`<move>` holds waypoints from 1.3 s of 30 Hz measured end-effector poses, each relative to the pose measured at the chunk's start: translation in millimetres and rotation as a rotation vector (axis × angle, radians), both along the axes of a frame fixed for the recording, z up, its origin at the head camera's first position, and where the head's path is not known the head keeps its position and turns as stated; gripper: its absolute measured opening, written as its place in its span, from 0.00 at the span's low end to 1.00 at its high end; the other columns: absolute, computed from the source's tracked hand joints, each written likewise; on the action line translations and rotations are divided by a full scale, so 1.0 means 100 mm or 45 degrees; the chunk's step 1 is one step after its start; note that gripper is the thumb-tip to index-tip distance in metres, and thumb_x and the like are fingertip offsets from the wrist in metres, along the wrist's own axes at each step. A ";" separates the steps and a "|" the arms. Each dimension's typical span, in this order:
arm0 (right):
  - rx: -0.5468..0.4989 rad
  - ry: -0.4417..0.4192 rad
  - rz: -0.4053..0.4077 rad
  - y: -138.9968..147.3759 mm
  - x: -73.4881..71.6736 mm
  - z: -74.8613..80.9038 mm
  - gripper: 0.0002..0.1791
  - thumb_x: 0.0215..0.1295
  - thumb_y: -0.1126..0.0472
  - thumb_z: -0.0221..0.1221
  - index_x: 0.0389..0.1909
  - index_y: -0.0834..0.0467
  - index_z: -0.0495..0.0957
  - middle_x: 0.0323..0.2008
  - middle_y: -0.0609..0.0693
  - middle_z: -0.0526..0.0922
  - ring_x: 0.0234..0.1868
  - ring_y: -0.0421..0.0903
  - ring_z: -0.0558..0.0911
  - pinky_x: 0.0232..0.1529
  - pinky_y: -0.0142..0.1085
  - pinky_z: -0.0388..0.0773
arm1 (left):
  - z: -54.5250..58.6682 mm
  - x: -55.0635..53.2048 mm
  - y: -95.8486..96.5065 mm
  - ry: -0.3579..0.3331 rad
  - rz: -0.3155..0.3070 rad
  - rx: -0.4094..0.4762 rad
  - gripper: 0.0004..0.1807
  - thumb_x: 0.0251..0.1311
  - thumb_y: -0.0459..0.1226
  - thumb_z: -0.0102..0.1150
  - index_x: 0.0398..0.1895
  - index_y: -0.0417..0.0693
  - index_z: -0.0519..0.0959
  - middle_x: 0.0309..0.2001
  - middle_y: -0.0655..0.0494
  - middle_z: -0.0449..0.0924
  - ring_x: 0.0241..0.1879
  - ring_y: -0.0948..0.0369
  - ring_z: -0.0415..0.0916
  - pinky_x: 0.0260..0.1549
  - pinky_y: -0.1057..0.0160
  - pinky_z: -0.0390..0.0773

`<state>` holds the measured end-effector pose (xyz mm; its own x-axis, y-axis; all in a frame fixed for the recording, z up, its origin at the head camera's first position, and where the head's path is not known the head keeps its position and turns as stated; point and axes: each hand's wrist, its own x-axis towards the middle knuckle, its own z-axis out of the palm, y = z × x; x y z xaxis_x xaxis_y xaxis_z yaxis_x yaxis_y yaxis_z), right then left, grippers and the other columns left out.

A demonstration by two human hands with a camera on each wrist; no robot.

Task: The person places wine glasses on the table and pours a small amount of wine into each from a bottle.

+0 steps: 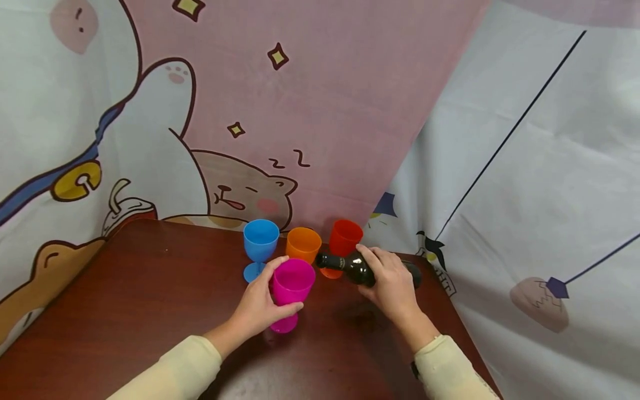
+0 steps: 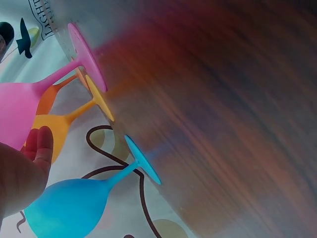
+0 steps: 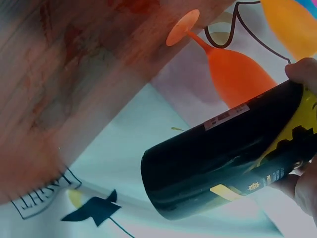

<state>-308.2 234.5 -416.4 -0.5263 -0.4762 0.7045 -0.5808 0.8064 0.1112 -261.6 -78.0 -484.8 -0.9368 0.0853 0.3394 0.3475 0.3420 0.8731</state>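
My left hand point(image 1: 257, 303) grips a magenta plastic goblet point(image 1: 294, 282) round its bowl, thumb on the near side and fingers on the far side. Whether its foot touches the table I cannot tell. A dark wine bottle point(image 1: 359, 268) lies almost level in my right hand point(image 1: 392, 283), which holds it round the body from above. Its neck points left, close to the magenta goblet's rim. In the right wrist view, the bottle's base point(image 3: 163, 183) and part of a yellow label point(image 3: 292, 130) show. No liquid is visible at the mouth.
Behind the hands, a blue goblet point(image 1: 261, 240), an orange goblet point(image 1: 304, 244) and a red-orange goblet point(image 1: 345, 236) stand upright in a row near the back edge of the brown wooden table point(image 1: 165, 294). A printed cloth point(image 1: 340, 100) hangs behind the table.
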 end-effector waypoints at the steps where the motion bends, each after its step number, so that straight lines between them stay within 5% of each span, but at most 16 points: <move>1: 0.027 0.004 0.001 -0.01 0.00 0.01 0.55 0.35 0.60 0.88 0.71 0.46 0.76 0.56 0.56 0.86 0.53 0.61 0.86 0.52 0.61 0.87 | 0.00 0.00 0.00 -0.002 0.000 0.001 0.57 0.46 0.45 0.88 0.79 0.65 0.63 0.66 0.58 0.79 0.62 0.54 0.79 0.51 0.57 0.88; 21: 0.363 0.080 -0.015 -0.19 0.04 0.23 0.48 0.47 0.51 0.85 0.71 0.43 0.75 0.53 0.59 0.84 0.56 0.63 0.84 0.60 0.66 0.81 | -0.01 0.00 -0.02 0.006 -0.002 -0.006 0.57 0.46 0.44 0.88 0.79 0.66 0.63 0.66 0.58 0.79 0.63 0.54 0.80 0.53 0.54 0.89; 39: 0.441 0.130 -0.066 -0.20 0.07 0.44 0.42 0.54 0.63 0.80 0.70 0.43 0.74 0.55 0.61 0.84 0.58 0.64 0.83 0.61 0.66 0.80 | -0.03 0.00 -0.03 -0.001 -0.025 0.035 0.57 0.48 0.43 0.87 0.80 0.64 0.63 0.67 0.59 0.78 0.66 0.54 0.77 0.53 0.54 0.89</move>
